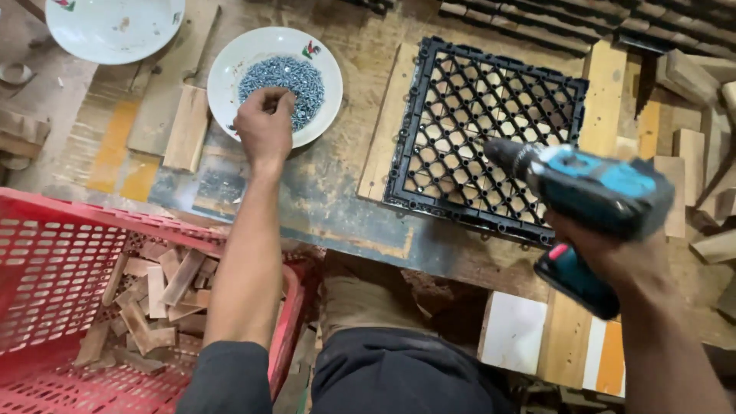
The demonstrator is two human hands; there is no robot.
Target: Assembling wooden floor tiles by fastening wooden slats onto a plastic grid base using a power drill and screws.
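Observation:
My left hand (264,123) reaches into a white bowl (230,65) filled with small metal screws (295,77); its fingers are curled into the pile, and whether they pinch a screw is hidden. My right hand (606,249) grips a teal and black cordless drill (594,188), its nose pointing left over the lower right corner of a black plastic lattice grid (475,115). The grid lies on several wooden slats (387,123) on the worn workbench (330,199).
A red plastic crate (46,261) holding several small wood offcuts sits at lower left. A second white bowl (115,31) is at top left. Loose wood blocks (188,126) lie beside the bowl and along the right edge. White and orange boards (514,333) lie near my knees.

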